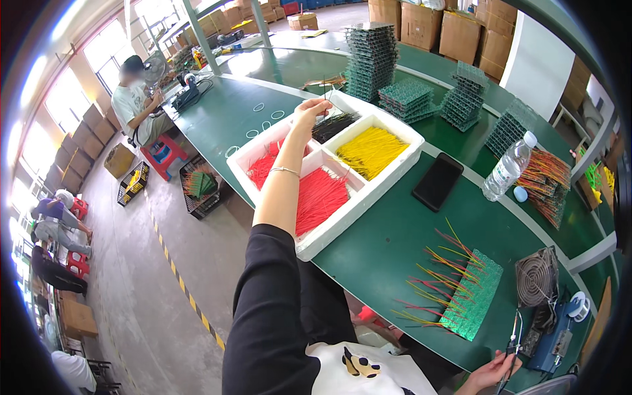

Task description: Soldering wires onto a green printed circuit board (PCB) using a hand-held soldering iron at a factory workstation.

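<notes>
My left hand [312, 113] reaches over the far side of a white foam box [413, 153], its fingers pinched together with thin dark wires standing up from them. Below it lie black wires [336, 126] in one compartment. Yellow wires [372, 151] and red wires [319, 197] fill others. Low at the right, my right hand [494, 372] is closed around a soldering iron [515, 342] with a bent metal tube. Nearby on the table lies a green circuit board panel [475, 299], with red and yellow wires sticking out along its left side.
Right of the box lie a black phone [438, 182] and a water bottle [510, 166]. A small fan [536, 276] and a blue soldering unit [553, 345] stand beside my right hand. Stacked green panels [370, 62] rise at the back. A person [135, 105] sits far left.
</notes>
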A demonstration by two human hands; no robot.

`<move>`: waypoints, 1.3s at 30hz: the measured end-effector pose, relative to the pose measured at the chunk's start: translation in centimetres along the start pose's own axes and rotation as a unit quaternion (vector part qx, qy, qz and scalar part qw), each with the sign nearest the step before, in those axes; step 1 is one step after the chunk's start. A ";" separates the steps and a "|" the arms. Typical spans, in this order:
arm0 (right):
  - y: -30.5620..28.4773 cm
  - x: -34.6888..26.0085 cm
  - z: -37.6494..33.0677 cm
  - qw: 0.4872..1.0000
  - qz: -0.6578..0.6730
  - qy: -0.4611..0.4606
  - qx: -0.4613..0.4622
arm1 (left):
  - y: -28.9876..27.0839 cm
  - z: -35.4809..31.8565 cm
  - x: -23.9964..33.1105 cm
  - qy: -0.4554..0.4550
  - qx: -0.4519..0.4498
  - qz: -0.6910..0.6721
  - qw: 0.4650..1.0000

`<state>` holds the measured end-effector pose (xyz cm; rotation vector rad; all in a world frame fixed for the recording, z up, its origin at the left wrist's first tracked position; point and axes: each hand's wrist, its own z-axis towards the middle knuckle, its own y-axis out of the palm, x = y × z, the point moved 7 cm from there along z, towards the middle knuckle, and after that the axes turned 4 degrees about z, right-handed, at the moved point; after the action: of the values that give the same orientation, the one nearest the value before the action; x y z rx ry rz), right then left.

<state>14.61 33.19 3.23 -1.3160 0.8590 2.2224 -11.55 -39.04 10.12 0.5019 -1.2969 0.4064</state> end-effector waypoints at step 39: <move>0.9 -0.2 -0.3 0.999 0.026 0.009 -0.028 | 1.1 -0.8 0.1 0.049 0.038 0.339 0.939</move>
<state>14.27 32.31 3.53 -1.3572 0.8516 2.2930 -11.49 -37.68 10.17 0.0757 -1.3376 1.0448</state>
